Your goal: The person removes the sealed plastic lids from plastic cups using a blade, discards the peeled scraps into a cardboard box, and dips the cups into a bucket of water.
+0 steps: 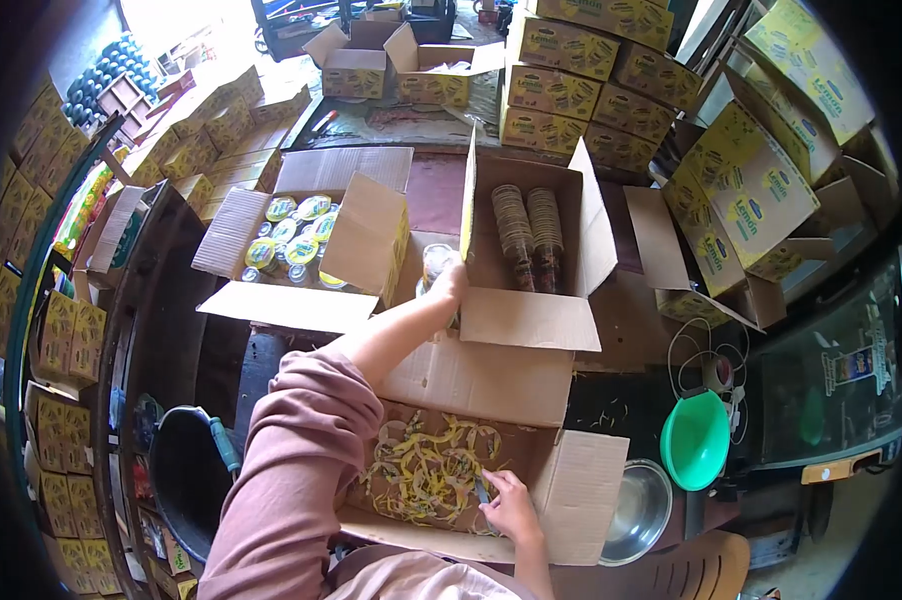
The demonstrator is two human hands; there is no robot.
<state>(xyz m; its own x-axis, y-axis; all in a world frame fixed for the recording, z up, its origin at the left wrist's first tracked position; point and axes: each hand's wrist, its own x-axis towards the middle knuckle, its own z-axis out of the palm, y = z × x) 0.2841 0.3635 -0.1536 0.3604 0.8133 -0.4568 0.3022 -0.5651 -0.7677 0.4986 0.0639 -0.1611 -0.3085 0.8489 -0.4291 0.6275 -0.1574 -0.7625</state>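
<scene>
My left hand (453, 283) reaches forward between two open cartons, its fingers closed around a clear plastic cup (437, 262). Beyond it on the left, a carton holds several sealed cups (296, 235) with yellow and green lids. To its right, another carton (491, 318) contains two long stacks of nested cups (514, 225). Low in front of me, my right hand (513, 508) is closed on a small blade-like tool, perhaps a cutter (482, 490). It hovers over or rests in an open box (471, 545) full of yellow and pale strips and rings (421, 465).
A steel bowl (638, 510) and a green plastic basin (695, 440) are at the right. A dark bucket (181, 485) stands at the left. Stacked yellow cartons (561, 90) rise behind the table, with more along both sides. A tape roll (717, 372) lies near a white cable.
</scene>
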